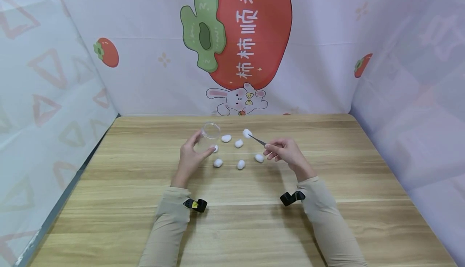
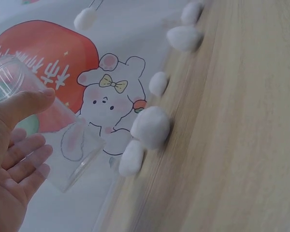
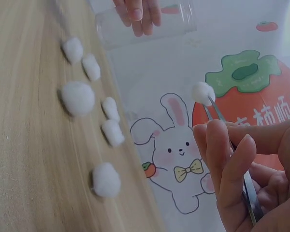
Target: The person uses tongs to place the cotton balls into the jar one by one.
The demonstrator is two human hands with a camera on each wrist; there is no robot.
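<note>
My left hand (image 1: 189, 156) grips a clear, see-through jar (image 1: 211, 131), its thumb on one side and fingers on the other. The jar (image 2: 63, 130) is held above the table, and no cotton ball shows inside it. In my right hand (image 1: 288, 153) is a pair of dark metal tweezers (image 3: 252, 193), pinched between thumb and fingers. Their tips hold a white cotton ball (image 3: 203, 93) up in the air, to the right of the jar. Several more cotton balls (image 1: 241, 164) lie loosely on the table between the hands; one (image 1: 215, 148) sits close by the left fingertips.
The wood-grain table (image 1: 232, 226) reaches back to a white printed cloth (image 1: 312, 77) with a big red persimmon and a rabbit. Cloth walls (image 1: 43, 77) flank both sides. A black wrist camera (image 1: 196, 205) is strapped to each sleeve.
</note>
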